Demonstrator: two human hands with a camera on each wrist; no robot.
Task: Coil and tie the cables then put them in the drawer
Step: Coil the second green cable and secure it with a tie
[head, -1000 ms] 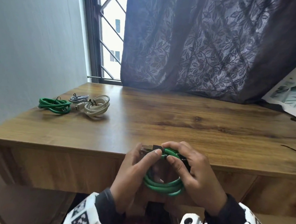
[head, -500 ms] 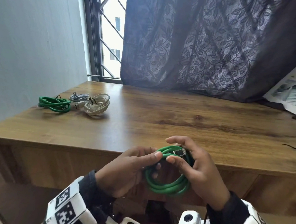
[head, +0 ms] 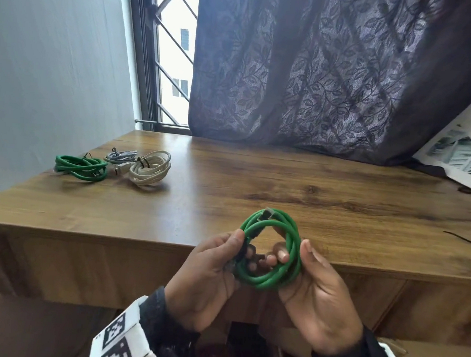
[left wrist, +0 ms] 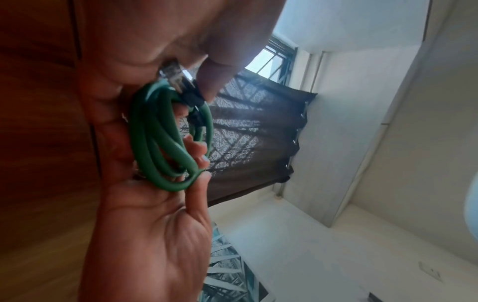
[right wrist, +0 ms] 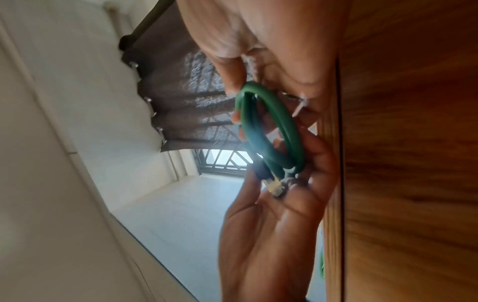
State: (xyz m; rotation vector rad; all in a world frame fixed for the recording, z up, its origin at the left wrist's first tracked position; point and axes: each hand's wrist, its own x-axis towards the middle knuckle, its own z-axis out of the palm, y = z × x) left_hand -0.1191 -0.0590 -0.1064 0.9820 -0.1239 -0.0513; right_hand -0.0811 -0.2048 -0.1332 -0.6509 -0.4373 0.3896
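A green cable (head: 268,279) wound into a coil is held in both hands just in front of the wooden desk's (head: 256,185) front edge. My left hand (head: 241,247) pinches the coil's left side, with a dark plug under the thumb. My right hand (head: 293,249) grips the right side, thumb outside and fingers through the loop. A second plug (head: 266,215) sticks up at the coil's top. The left wrist view shows the green cable (left wrist: 155,143) and a metal-tipped plug (left wrist: 178,79) pinched by my left hand's fingers. In the right wrist view the green cable (right wrist: 271,126) hangs between both hands.
Three tied coils lie at the desk's far left: a green one (head: 80,167), a grey one (head: 119,156) and a white one (head: 150,171). A thin black tie (head: 463,239) lies near the right edge. Printed sheets (head: 462,154) lean at the back right, beside a dark curtain (head: 316,73).
Both hands have risen and turned palms up, lifting the green coil so its loop faces the camera. One plug now stands at the top of the coil.
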